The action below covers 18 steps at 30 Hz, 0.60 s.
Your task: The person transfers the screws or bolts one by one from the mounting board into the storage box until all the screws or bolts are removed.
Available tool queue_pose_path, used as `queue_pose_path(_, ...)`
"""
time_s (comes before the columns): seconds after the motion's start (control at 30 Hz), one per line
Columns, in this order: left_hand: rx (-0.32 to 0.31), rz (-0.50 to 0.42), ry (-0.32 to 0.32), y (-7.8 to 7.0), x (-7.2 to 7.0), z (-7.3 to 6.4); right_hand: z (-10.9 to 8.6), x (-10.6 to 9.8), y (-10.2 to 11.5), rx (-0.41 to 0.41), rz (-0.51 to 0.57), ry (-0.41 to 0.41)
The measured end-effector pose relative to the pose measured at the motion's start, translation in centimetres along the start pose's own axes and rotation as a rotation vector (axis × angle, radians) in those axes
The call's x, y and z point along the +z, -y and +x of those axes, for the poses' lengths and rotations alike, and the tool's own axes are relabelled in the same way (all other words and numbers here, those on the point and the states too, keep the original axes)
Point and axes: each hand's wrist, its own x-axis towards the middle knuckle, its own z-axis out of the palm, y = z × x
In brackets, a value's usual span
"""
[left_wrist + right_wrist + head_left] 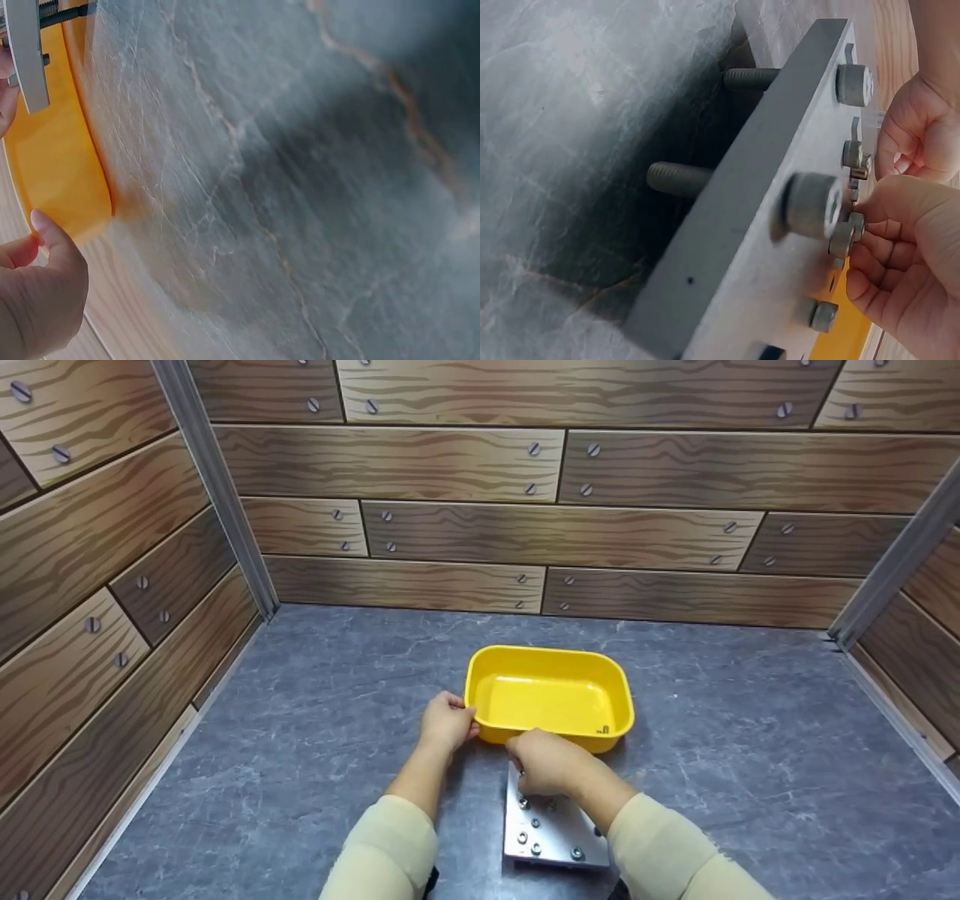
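A yellow plastic bin [547,697] stands on the grey marbled surface. My left hand [446,725] pinches its near left corner at the rim, thumb against the outer wall in the left wrist view. Nearer to me is a thick metal plate [555,836], studded with several socket-head bolts [814,204]; their threaded shanks [679,180] stick out underneath and hold it off the surface. My right hand [551,765] is over the plate's far end, its curled fingers and thumb pinching a bolt [857,225], mostly hidden by the fingers.
Small dark metal pieces [603,730] lie in the bin's near right corner. Wood-print panels [450,532] wall the surface at the back and both sides, joined by grey metal corner posts [225,495].
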Motion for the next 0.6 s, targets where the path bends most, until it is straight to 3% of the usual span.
queue_pose_path(0.23,0.005,-0.004,0.000,-0.01,0.05,-0.01,-0.09,-0.30,0.09,0.022,0.043,-0.017)
queue_pose_path(0.43,0.011,-0.004,0.002,-0.16,0.00,-0.12,-0.18,-0.38,0.13,-0.010,0.041,-0.045)
queue_pose_path(0.6,0.015,-0.003,0.001,-0.08,0.02,-0.07,-0.28,-0.63,0.18,-0.004,0.045,-0.028)
